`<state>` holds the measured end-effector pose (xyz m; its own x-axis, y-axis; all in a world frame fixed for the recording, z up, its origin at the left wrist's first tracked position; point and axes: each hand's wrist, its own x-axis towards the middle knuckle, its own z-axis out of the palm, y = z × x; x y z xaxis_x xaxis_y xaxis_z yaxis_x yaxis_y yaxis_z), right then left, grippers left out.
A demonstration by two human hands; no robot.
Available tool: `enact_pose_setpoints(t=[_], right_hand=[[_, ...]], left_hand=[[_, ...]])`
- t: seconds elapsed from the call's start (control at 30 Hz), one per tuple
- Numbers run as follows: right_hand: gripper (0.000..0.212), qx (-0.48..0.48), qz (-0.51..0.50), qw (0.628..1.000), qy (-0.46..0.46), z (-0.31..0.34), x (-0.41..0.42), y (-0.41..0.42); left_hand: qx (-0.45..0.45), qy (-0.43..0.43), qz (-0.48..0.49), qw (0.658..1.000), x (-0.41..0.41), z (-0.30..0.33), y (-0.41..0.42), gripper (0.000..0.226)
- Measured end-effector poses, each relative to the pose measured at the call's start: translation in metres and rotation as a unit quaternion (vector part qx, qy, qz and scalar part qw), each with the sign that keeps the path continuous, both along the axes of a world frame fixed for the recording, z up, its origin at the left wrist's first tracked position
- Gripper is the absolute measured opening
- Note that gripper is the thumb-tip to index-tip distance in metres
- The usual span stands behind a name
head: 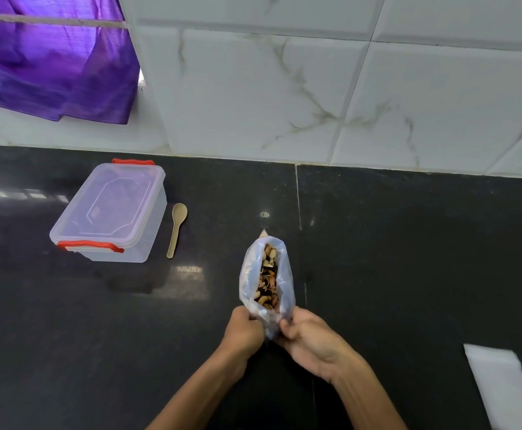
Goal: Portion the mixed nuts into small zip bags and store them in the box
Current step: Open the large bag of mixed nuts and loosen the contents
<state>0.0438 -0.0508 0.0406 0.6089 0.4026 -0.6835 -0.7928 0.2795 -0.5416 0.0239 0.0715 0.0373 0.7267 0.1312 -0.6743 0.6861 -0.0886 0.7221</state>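
Both hands, the left hand [243, 326] and right hand [308, 335], pinch the near edge of one soft plastic bag [253, 274] of mixed nuts [267, 280], held open above the table [408, 259]. It likely sags, so gripping the rim suits. One lidded box [110, 212] and one spoon [177, 228] lie far left; white sheets [501, 383] near right.

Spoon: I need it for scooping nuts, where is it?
In the head view, the spoon lies left on the black counter, just right of the lidded box.
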Motion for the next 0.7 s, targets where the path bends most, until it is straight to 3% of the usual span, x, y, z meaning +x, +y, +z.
enact_pose_setpoints(t=[0.07,0.1,0.17,0.23,0.37,0.47,0.57,0.7], right_hand=[[0.022,-0.104,0.047,0.993,-0.04,0.003,0.003,-0.002],[0.017,-0.2,0.094,0.973,-0.072,0.004,0.004,-0.003],[0.026,-0.344,0.179,0.912,-0.134,0.006,0.004,-0.004],[0.033,-0.34,0.182,0.911,-0.145,0.009,0.002,-0.003],[0.025,-0.266,0.112,0.949,-0.125,0.007,-0.002,0.0],[0.018,-0.204,0.061,0.973,-0.091,0.005,-0.003,0.002],[0.016,-0.206,0.064,0.972,-0.092,0.007,-0.007,0.005],[0.014,-0.282,0.101,0.944,-0.137,0.008,-0.009,0.005]], left_hand=[[0.005,-0.002,-0.018,1.0,0.001,0.005,0.005,0.013],[0.01,0.013,-0.021,1.0,0.001,0.009,0.007,0.013],[0.02,0.049,-0.027,0.998,0.001,0.014,0.011,0.02],[0.022,0.045,-0.022,0.999,0.0,0.013,0.011,0.034],[-0.002,0.014,0.02,1.0,-0.007,0.006,0.007,0.022],[-0.071,0.029,0.107,0.991,-0.009,0.001,0.004,0.017],[-0.135,0.034,0.186,0.973,-0.012,-0.002,-0.007,0.016],[-0.127,0.047,0.247,0.96,-0.016,-0.006,-0.014,0.014]])
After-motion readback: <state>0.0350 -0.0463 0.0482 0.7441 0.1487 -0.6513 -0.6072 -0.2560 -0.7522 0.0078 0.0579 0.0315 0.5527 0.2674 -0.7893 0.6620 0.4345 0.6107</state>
